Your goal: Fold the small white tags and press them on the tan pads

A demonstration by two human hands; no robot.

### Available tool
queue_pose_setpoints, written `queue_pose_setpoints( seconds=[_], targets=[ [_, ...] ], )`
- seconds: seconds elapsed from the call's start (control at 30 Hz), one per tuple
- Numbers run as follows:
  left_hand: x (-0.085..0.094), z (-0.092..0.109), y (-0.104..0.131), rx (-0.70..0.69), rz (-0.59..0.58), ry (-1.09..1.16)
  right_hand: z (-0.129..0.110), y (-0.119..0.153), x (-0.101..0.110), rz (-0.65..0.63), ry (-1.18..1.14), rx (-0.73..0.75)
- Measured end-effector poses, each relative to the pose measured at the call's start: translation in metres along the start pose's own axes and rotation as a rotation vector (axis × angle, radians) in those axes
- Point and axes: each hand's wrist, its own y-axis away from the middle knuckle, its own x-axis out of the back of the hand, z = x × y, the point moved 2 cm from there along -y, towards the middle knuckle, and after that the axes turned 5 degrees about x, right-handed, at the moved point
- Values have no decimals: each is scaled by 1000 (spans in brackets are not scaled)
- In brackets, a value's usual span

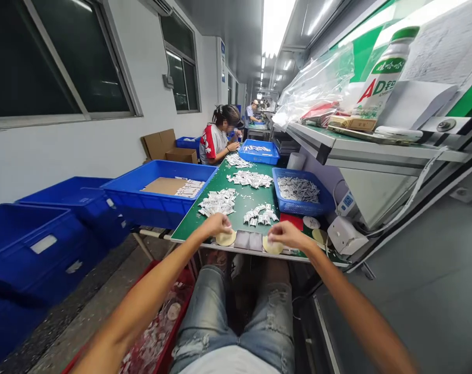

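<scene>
Yellow round pads, left (225, 240) and right (274, 248), lie at the front edge of the green worktop (189, 224), flanking two grey rectangular blocks (248, 240). The left hand (217, 224) and right hand (289, 235) are each at the pad on their own side, fingers bunched nearly together; whether they grip anything cannot be told. Beyond lie a cluster of small white pieces (261, 214), larger white heaps (219, 202) and a blue basket (297, 208).

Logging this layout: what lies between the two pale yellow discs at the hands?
Two grey rectangular pieces, side by side, as the head view shows.
</scene>
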Motion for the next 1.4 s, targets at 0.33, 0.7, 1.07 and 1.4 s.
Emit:
queue_pose_setpoints(
  seconds=[0.33,0.7,1.07,1.4],
  targets=[
    [-16,39,-30,-109,-40,-46,-14,-37,-11,14,27,102],
    [18,41,-120,45,148,-64,-4,-94,-29,-30,128,160],
    [45,31,-135,104,195,522,-10,-322,-83,-191,69,170],
    [-9,67,-64,152,45,1622,-16,-327,-95,-116,-136,-159]
  ],
)
